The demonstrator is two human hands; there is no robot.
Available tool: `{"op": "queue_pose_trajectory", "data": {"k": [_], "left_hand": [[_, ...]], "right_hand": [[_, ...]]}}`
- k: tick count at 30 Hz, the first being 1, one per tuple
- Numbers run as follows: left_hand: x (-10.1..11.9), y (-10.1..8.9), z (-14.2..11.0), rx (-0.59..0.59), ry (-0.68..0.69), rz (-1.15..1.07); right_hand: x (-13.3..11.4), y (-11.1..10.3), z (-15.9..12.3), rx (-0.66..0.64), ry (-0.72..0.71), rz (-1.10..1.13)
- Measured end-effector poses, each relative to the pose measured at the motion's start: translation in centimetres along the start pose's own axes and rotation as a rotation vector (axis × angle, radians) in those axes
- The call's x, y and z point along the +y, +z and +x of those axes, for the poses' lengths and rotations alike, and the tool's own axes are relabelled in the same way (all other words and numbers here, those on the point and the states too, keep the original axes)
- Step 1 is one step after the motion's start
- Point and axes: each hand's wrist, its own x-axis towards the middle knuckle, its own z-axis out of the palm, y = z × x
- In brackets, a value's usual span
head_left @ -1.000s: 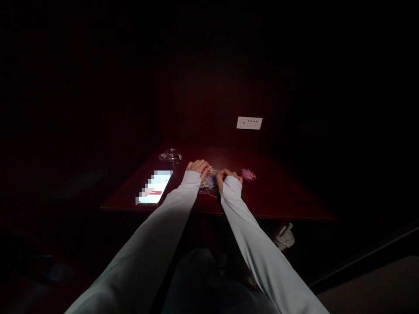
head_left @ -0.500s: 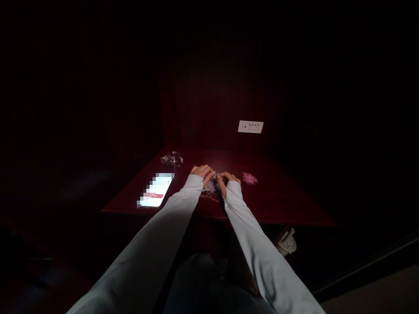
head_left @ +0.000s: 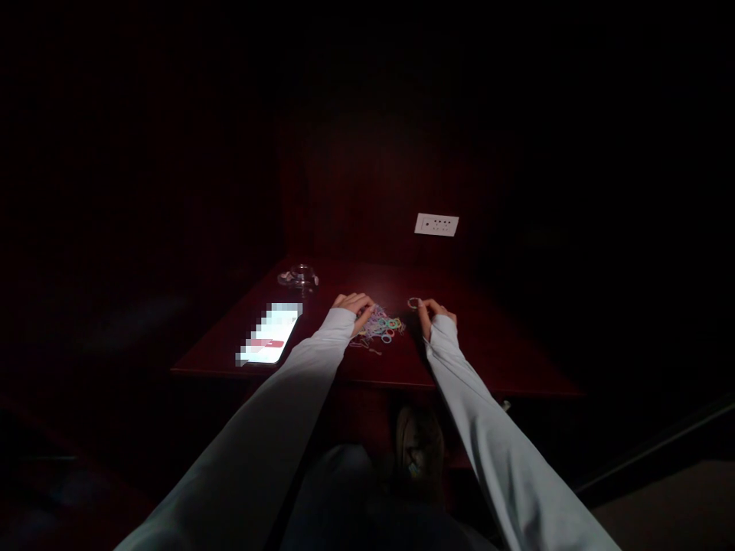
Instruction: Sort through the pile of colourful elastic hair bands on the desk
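My left hand [head_left: 354, 306] rests at the left edge of a loose heap of small coloured elastic hair ties [head_left: 387, 330]. Its fingers are bent with the tips close to the thumb, and what lies between them is hidden among the heap. To the right of the heap, my right hand [head_left: 435, 314] is raised a little, thumb and forefinger pinching one pale ring-shaped hair tie [head_left: 414, 303]. The heap mixes purple, green, blue and yellow bands, with a few strands trailing toward the front.
A lit phone [head_left: 272, 333] lies on the dark red table [head_left: 494, 352] at the left. Behind it stands a small clear container [head_left: 303, 275] with pinkish bits beside it. A white socket panel [head_left: 436, 224] is on the back wall. A shoe [head_left: 419, 444] shows below.
My right hand has moved right, away from my left, carrying the pale hair tie and uncovering the heap. The pink strands at the right are now hidden behind it. My left hand has barely moved.
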Motion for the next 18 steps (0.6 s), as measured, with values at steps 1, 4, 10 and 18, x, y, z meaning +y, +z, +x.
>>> {"op": "queue_pose_trajectory", "data": {"k": [1, 4, 10, 18], "left_hand": [[-0.1, 0.1, 0.0, 0.001, 0.006, 0.001], [-0.4, 0.3, -0.1, 0.011, 0.022, 0.001], [0.1, 0.1, -0.2, 0.011, -0.014, 0.021], [0.8, -0.2, -0.2, 0.006, -0.05, 0.008]], "right_hand": [[1.0, -0.9, 0.4, 0.004, 0.059, -0.072], [4.2, -3.5, 1.6, -0.013, 0.227, -0.278], [7.8, -5.6, 2.7, -0.074, 0.38, -0.527], [8.3, -4.5, 3.2, -0.047, 0.354, -0.635]]}}
